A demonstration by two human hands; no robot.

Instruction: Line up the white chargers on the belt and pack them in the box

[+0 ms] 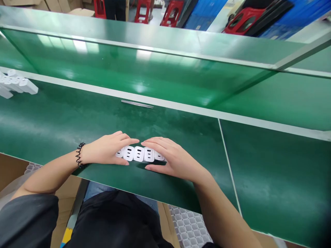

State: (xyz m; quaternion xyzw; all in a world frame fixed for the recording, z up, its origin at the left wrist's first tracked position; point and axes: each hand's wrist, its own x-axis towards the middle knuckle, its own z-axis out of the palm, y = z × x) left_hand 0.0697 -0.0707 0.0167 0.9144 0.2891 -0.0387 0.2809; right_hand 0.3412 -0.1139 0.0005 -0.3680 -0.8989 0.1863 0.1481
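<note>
A row of several white USB chargers (139,154) stands side by side on the green workbench, port faces up toward me. My left hand (111,148) curves round the left end of the row, thumb along the near side and fingers along the far side. Around the right end my right hand (172,156) is curved in the same way. The end chargers are partly hidden by my palms. A black coiled band (80,155) circles my left wrist.
Metal tweezers (137,103) lie beyond my hands near the white strip. More white chargers (19,82) are grouped at the far left. A green panel (124,75) rises behind the bench. Below the front edge are trays with a cell pattern (190,225). Red stools (142,10) stand farther back.
</note>
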